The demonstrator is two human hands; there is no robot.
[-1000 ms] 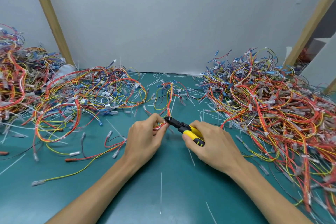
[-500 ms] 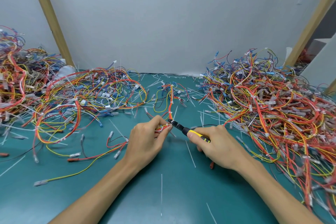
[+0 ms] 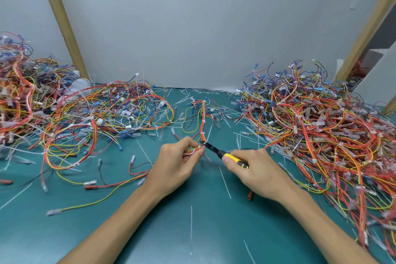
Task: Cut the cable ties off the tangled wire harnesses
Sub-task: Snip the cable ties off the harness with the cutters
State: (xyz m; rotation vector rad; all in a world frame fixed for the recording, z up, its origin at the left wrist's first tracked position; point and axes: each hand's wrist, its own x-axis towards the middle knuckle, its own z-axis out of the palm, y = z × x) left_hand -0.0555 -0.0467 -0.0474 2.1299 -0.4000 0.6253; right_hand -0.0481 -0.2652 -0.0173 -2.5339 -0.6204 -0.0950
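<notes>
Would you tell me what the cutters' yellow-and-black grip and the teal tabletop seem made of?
The cutters' yellow-and-black grip, in the right hand, looks like moulded plastic or rubber, matte, without glare. The teal tabletop looks like a smooth vinyl or rubber mat, judging by its soft sheen.

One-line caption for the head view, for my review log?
Left hand pinches a wire harness while the right hand holds yellow-handled cutters at its white cable tie.

No readable text, label, brand, number or sign shows anywhere here.
</notes>
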